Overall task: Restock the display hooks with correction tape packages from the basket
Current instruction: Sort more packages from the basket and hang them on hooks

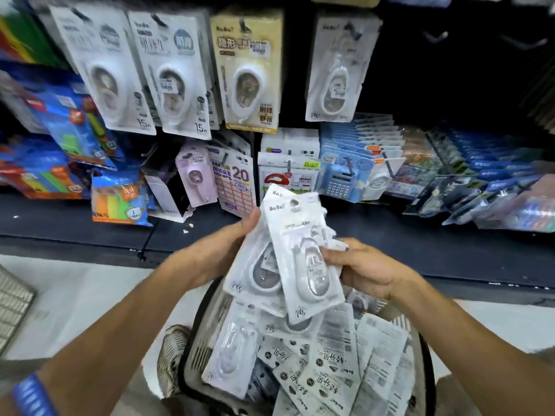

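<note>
I hold a small stack of white correction tape packages [297,250] upright above the basket [192,334]. My left hand [222,250] grips the stack from its left side, thumb on the front. My right hand [363,265] pinches the front package at its right edge. The mesh basket below is full of several more packages [330,364], many lying face down. On the display above, matching packages [336,70] hang from a hook at the upper right, beside a beige pack [249,73] and two white packs [177,73].
A dark shelf ledge [420,244] runs across behind my hands. Bare hooks [435,36] stick out at the upper right of the dark panel. Blue and orange stationery packs [120,199] crowd the left, calculators and blue packs [345,178] the right. A grey crate edge [12,307] sits at left.
</note>
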### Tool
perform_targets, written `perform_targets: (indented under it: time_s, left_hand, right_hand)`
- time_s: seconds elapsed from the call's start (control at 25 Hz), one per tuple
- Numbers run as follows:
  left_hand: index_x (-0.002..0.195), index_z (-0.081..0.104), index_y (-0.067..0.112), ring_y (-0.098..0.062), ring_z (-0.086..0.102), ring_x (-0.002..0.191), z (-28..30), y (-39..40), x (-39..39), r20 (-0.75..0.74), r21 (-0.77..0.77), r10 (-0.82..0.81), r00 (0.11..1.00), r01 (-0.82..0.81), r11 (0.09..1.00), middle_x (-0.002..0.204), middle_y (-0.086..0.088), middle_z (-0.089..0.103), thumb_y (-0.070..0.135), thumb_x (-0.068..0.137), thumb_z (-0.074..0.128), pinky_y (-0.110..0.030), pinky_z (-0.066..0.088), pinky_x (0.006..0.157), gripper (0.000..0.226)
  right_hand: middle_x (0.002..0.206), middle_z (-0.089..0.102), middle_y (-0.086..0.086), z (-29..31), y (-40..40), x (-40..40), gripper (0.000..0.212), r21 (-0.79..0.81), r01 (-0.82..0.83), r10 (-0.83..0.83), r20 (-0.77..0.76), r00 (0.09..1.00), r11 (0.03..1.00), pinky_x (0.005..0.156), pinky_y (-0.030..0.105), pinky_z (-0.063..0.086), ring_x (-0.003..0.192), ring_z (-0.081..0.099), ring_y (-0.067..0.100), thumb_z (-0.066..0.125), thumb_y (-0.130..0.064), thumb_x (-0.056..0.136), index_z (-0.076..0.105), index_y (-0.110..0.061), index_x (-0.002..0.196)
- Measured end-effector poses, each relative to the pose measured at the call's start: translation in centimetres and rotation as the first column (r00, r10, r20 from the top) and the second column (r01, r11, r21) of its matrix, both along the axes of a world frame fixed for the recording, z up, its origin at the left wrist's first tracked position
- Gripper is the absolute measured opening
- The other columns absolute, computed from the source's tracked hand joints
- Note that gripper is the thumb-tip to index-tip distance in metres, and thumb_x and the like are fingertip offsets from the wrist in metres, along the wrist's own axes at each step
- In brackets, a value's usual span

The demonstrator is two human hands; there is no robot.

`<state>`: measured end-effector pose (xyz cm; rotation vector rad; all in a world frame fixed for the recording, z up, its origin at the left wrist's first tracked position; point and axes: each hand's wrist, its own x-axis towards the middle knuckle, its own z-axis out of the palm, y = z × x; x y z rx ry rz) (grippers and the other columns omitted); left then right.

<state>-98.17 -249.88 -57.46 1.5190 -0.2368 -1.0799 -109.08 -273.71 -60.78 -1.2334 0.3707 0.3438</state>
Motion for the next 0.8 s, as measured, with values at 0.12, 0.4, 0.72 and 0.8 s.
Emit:
perform_targets:
  time_s: [0.12,0.4,0.72,0.8]
  left_hand:
    - [0.094,0.083,0.022,-0.024,0.078,0.087,-0.4,-2.3,-2.0,-0.098,-0.067,0.051,0.994,-0.057,0.996,0.102,-0.011,0.080,0.039,0.062,0.090,-0.034,0.062,0.068,0.037]
    - [0.099,0.076,0.008,-0.029,0.076,0.072,0.4,-4.8,-3.7,-0.080,-0.043,0.402,0.912,-0.406,0.913,0.086,-0.014,0.079,0.003,0.080,0.074,-0.036,0.061,0.059,0.020]
    - [0.116,0.064,0.010,-0.034,0.072,0.074,4.6,-4.3,-1.4,-0.097,-0.215,0.532,0.841,-0.539,0.814,0.095,-0.020,0.072,0.010,0.075,0.072,-0.046,0.059,0.068,0.041]
    - [0.112,0.064,0.013,-0.028,0.070,0.067,5.6,-4.4,-1.4,-0.119,-0.250,0.551,0.826,-0.562,0.789,0.093,-0.017,0.070,0.011,0.083,0.067,-0.038,0.059,0.059,0.028]
  right_hand:
    - [0.102,0.077,0.016,1.1,0.9,0.4,0.026,0.158,0.247,-0.244,-0.034,0.969,0.956,0.069,0.035,0.062,0.084,0.076,0.025,0.069,-0.018,0.085,0.079,-0.005,0.106]
    - [0.115,0.075,0.011,4.5,1.6,-0.1,0.053,0.138,0.370,-0.365,-0.060,0.929,0.919,0.084,0.045,0.059,0.105,0.072,0.031,0.071,-0.045,0.085,0.066,-0.016,0.129]
    - [0.130,0.069,0.003,6.9,0.1,-0.6,0.115,0.042,0.063,-0.072,0.261,0.963,0.997,0.080,0.036,0.060,0.114,0.069,0.025,0.087,0.001,0.064,0.025,-0.050,0.147]
    - [0.126,0.071,0.011,6.7,0.2,-0.6,0.091,0.081,0.049,-0.070,0.275,0.959,0.995,0.078,0.035,0.060,0.108,0.071,0.028,0.084,0.007,0.068,0.046,-0.031,0.141]
